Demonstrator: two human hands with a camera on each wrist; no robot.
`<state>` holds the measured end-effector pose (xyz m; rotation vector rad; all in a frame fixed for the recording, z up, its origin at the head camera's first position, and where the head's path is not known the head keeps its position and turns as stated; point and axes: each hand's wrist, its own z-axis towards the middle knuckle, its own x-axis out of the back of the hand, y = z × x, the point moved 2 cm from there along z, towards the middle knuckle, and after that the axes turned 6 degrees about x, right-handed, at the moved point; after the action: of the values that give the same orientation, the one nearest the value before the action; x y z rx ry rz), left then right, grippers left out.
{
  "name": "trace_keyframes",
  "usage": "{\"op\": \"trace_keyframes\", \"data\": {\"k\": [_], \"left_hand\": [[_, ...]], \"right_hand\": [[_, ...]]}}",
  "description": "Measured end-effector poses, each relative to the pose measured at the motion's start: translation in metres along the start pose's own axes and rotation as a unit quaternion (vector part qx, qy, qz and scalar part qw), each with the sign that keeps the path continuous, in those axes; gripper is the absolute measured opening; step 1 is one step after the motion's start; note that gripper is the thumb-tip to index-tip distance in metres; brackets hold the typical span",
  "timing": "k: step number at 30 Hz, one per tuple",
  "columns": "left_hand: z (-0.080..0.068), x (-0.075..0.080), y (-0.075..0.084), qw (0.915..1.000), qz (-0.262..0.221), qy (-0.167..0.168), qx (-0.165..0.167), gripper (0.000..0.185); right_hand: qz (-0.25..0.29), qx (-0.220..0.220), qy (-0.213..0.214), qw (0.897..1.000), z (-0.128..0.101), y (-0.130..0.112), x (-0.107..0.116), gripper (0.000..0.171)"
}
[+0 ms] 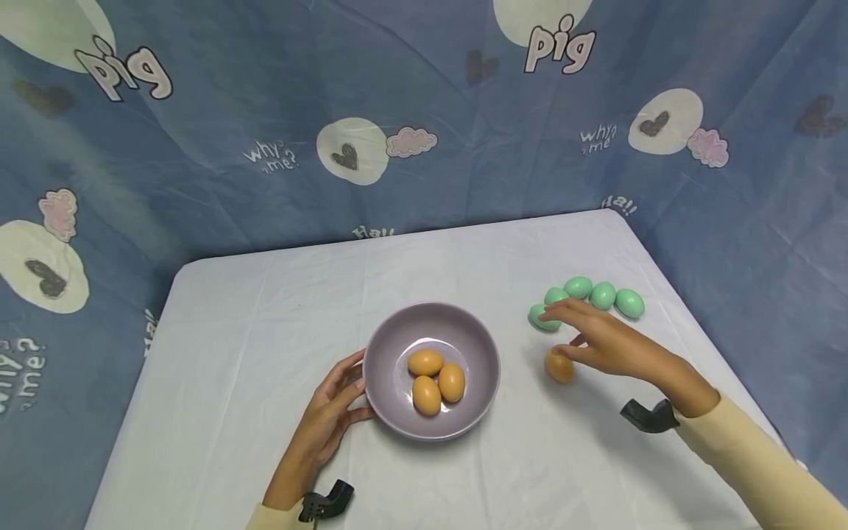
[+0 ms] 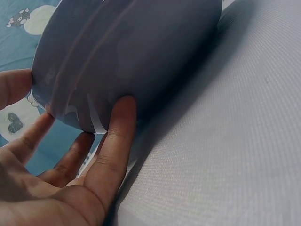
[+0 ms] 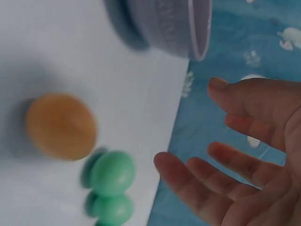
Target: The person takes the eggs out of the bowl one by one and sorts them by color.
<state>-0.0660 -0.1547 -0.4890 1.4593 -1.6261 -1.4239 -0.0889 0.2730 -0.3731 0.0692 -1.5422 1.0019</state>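
A mauve bowl [image 1: 477, 408] stands on the white-covered table with three orange eggs [image 1: 427, 396] inside. My left hand [image 1: 329, 412] rests against the bowl's left side; in the left wrist view its spread fingertips touch the outer wall [image 2: 117, 56]. To the right, my right hand [image 1: 606, 342] hovers over a single orange egg [image 1: 560, 368] lying on the cloth. In the right wrist view that egg [image 3: 62, 126] sits apart from the fingers, which are spread and hold nothing. Just beyond the hand are several green eggs [image 1: 603, 296], one partly covered by the fingertips.
The white tablecloth [image 1: 265, 353] spreads around the bowl, its far edge meeting a blue printed curtain [image 1: 464, 191]. The curtain also runs along the left and right sides. Black straps [image 1: 652, 417] are on both wrists.
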Motion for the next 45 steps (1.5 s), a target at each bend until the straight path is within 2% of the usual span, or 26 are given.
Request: {"op": "trace_keyframes", "data": {"k": [8,15,23,29,35,45], "left_hand": [[0.000,0.001,-0.001,1.0000,-0.005,-0.008,-0.002,0.056],[0.000,0.001,0.000,1.0000,-0.005,-0.004,-0.002,0.056],[-0.001,0.001,-0.002,0.9999,-0.010,0.005,0.002,0.056],[0.001,0.000,-0.001,1.0000,-0.005,0.006,0.005,0.056],[0.001,0.000,0.000,0.9999,-0.010,-0.001,0.004,0.056],[-0.001,0.000,0.000,0.9999,-0.010,-0.007,0.001,0.057]], "right_hand": [[0.039,0.035,-0.022,0.998,0.038,-0.025,-0.003,0.047],[0.055,0.097,-0.058,0.992,0.077,-0.047,-0.015,0.046],[0.047,0.143,-0.094,0.984,0.112,-0.062,-0.034,0.041],[0.075,0.141,-0.115,0.980,0.128,-0.070,-0.045,0.040],[0.074,0.123,-0.150,0.978,0.142,-0.075,-0.059,0.041],[0.006,0.131,-0.190,0.973,0.150,-0.073,-0.086,0.042]]}}
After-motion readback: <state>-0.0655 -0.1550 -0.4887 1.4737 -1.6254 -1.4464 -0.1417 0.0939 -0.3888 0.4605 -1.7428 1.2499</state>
